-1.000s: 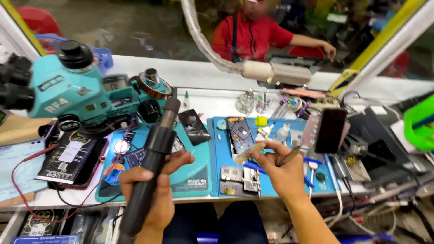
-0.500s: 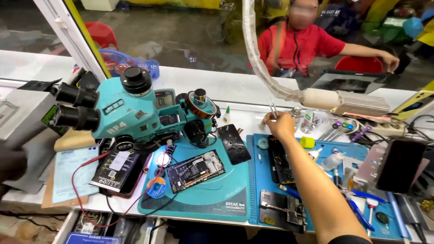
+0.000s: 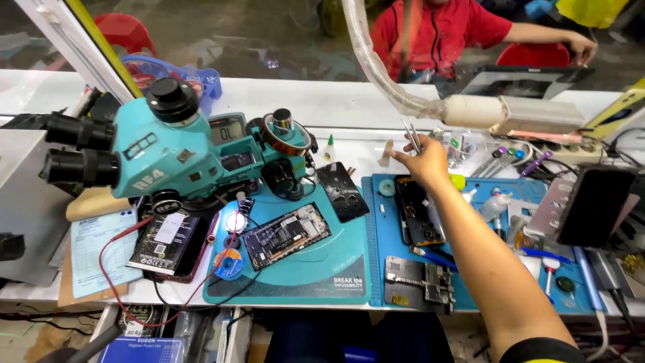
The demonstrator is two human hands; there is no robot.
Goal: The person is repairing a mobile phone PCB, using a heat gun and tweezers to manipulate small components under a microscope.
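Slim metal tweezers (image 3: 411,134) sit pinched upright in the right hand (image 3: 424,161) fingers (left hand out of view) above the blue silicone mat (image 3: 470,296)

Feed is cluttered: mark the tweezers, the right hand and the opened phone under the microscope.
tweezers (image 3: 412,134), head view, mid-shaft.
right hand (image 3: 424,160), head view, back of hand.
opened phone (image 3: 285,234), head view, exposed board.

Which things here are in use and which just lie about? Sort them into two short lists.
In use:
right hand
thin metal tweezers it holds
opened black phone on the blue mat beneath it

Lying about:
teal stereo microscope
bare phone board on the teal mat
small white glue bottle
black phone on a stand
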